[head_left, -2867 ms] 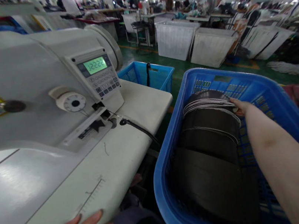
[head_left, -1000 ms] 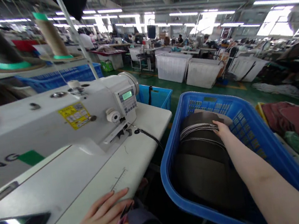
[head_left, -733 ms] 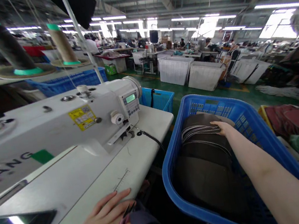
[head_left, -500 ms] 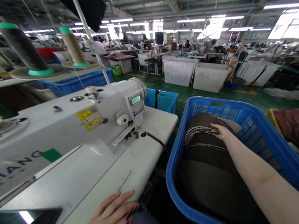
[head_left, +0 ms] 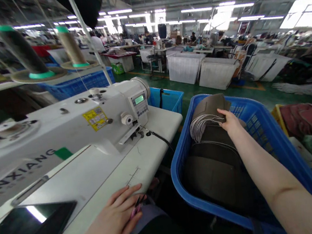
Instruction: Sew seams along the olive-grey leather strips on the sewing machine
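Right-hand grip (head_left: 228, 121) is clamped on a curved stack of dark-brown, white-edged pieces (head_left: 205, 112), toward eleven o'clock in the blue plastic basket (head_left: 181, 186); the left hand (head_left: 115, 219), at seven o'clock, holds pink-handled snips (head_left: 134, 211).

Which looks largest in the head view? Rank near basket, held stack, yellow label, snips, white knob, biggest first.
1. Near basket
2. Held stack
3. Yellow label
4. Snips and white knob: too alike to rank, the snips partly hidden by the left hand.
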`<state>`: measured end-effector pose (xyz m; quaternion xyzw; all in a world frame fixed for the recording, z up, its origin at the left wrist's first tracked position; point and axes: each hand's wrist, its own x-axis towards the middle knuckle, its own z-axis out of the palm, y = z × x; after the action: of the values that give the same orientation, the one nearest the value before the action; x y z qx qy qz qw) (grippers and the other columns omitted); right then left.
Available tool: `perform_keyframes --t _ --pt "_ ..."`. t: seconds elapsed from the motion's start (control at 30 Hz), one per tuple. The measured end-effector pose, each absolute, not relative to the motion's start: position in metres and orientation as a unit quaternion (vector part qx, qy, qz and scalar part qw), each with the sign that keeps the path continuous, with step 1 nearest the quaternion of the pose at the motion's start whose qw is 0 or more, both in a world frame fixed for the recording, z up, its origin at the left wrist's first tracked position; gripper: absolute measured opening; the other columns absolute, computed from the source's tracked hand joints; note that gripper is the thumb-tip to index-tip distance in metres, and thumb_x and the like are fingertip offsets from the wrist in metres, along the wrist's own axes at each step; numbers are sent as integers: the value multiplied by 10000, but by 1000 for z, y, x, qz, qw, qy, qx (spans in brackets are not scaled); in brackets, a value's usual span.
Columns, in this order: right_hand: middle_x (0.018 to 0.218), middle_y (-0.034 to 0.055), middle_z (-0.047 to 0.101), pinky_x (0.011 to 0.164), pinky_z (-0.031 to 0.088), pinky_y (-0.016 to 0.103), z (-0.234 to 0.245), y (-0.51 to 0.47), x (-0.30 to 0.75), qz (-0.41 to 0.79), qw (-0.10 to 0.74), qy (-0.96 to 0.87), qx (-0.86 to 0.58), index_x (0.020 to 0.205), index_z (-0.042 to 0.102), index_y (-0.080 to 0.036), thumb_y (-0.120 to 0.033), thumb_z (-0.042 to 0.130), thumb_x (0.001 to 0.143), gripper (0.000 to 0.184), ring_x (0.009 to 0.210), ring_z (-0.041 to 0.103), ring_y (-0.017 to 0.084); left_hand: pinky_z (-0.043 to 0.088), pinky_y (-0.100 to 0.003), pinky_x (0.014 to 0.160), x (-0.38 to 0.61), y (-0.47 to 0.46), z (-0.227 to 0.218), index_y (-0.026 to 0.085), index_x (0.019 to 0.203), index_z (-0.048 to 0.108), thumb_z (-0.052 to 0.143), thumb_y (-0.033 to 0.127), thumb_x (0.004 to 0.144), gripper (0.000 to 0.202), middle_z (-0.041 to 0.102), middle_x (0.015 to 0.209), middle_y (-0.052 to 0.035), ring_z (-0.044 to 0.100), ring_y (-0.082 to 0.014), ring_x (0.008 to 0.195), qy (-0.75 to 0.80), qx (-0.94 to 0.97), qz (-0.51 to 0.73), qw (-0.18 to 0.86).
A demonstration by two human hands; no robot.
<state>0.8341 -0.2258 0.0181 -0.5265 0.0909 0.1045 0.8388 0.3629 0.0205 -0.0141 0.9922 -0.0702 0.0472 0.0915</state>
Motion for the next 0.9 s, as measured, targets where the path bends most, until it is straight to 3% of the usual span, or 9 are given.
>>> perform_keyframes --t 0.1,0.2,0.33,0.47,0.63,0.73,0.8,0.9 --pt "863 -59 707 677 611 297 55 -266 797 105 850 48 -514 1022 613 -247 -68 708 734 353 725 683 132 348 -337 1116 362 22 -20 279 1295 555 509 316 952 348 589 1324 9 399 -199 1352 -81 991 47 98" --pt "972 -37 724 751 611 313 67 -331 726 117 856 -5 -503 1059 621 -258 -86 688 737 371 847 700 163 350 -355 1112 361 25 -24 282 1304 550 509 327 951 358 565 1355 4 408 -207 1347 -85 990 53 95" --pt "960 -66 736 715 623 288 26 -423 625 135 842 102 -513 1084 619 -316 -197 733 745 377 828 710 165 329 -366 1125 361 24 -27 294 1300 555 529 352 940 366 549 1374 11 419 -207 1340 -80 989 70 100" --pt "987 -79 735 765 621 315 -12 -455 588 177 787 204 -555 1165 568 -334 -110 798 662 596 871 708 175 309 -351 1138 362 24 -31 295 1269 585 544 355 930 346 579 1341 8 430 -201 1335 -81 984 89 131" --pt "1105 -49 707 805 609 342 6 -411 596 186 809 120 -544 1231 544 -333 -178 790 691 613 968 685 193 208 -382 1184 355 24 -26 310 1227 617 549 348 927 310 575 1347 3 438 -202 1331 -86 978 94 166" --pt "1159 -39 686 854 584 364 17 -390 593 225 816 50 -530 1285 512 -367 -219 764 730 627 1011 670 205 220 -413 1177 360 5 -9 308 1085 679 514 343 938 224 527 1395 12 426 -228 1338 -59 957 94 270" --pt "1170 -18 683 883 563 386 15 -387 589 255 809 25 -528 1315 493 -367 -237 750 748 636 1025 664 218 357 -356 1106 378 -21 3 267 1020 674 444 353 966 252 484 1432 -14 480 -221 1288 16 904 118 411" --pt "1186 10 678 924 526 414 9 -393 583 300 792 -21 -532 1313 509 -339 -247 727 771 591 1057 648 234 321 -343 1114 430 -71 12 221 821 671 509 452 924 300 616 1252 -69 461 -245 1294 77 741 187 640"
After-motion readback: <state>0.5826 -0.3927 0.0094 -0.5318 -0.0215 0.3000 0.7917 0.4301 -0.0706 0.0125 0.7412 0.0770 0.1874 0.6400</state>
